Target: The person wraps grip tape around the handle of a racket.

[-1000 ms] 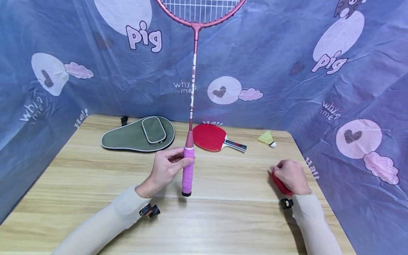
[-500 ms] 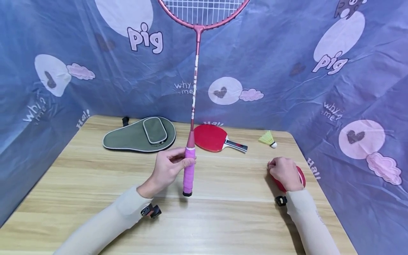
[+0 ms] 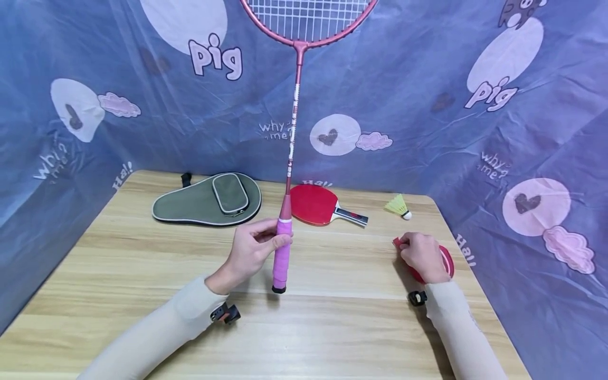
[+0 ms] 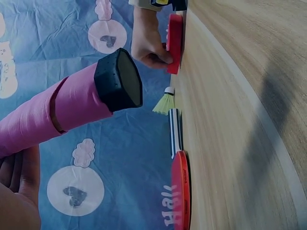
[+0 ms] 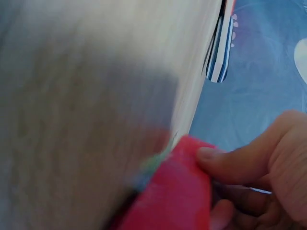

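Note:
In the head view, my left hand (image 3: 252, 250) pinches the purple-wrapped handle of a badminton racket (image 3: 282, 253) between thumb and fingers. The racket stands upright above the table, its strung head cut off by the top of the frame. Its dark butt cap (image 4: 120, 79) looms close in the left wrist view. On the right, my right hand (image 3: 423, 256) pinches what looks like a roll of red tape (image 3: 447, 261) close to the tabletop. A flat red end (image 5: 184, 167) lies under my thumb in the right wrist view. My hand hides much of the roll.
Along the back of the table (image 3: 304, 332) lie a grey-green paddle case (image 3: 190, 203), a red table tennis paddle (image 3: 313, 205) and a yellow shuttlecock (image 3: 398, 206). Printed blue cloth (image 3: 404, 79) walls the table at the back and sides.
My right hand has shifted slightly left, and more of the red roll now shows on its right, with a red end past the fingers. The racket head has tilted slightly right.

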Demonstrator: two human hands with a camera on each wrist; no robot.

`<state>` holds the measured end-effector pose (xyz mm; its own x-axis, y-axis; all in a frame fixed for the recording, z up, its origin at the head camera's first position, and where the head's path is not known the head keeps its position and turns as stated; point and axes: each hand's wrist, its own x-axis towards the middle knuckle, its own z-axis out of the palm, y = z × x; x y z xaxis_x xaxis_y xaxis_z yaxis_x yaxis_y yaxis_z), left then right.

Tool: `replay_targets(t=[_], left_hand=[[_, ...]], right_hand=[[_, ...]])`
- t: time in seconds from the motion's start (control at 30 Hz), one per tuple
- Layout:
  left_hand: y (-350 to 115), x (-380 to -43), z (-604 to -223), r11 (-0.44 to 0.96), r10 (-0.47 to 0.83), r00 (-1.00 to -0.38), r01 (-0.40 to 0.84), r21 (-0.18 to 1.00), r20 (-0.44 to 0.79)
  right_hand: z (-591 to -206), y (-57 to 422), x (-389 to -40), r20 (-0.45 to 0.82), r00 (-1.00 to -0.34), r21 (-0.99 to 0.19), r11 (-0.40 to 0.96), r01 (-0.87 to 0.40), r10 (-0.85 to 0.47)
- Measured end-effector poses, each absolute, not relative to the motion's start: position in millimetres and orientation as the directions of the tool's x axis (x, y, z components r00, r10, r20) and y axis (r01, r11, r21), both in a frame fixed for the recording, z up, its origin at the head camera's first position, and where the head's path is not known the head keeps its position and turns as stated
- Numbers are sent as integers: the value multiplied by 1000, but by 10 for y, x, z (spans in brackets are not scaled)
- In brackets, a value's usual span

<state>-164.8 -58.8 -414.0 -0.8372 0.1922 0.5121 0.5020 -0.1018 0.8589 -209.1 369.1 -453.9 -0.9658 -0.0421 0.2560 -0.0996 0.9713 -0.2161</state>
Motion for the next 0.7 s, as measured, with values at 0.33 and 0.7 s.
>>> replay_targets(t=[0.33, 0.7], left_hand=[[-603, -1669, -4142, -95, 186, -841, 500, 861, 508], [-616, -1662, -4137, -100, 195, -845, 488, 867, 498]], right_hand=[[-4455, 3608, -2035, 270, -935, -566, 823, 41, 231], [-4218, 3477, -1985, 261, -875, -723, 684, 103, 408]])
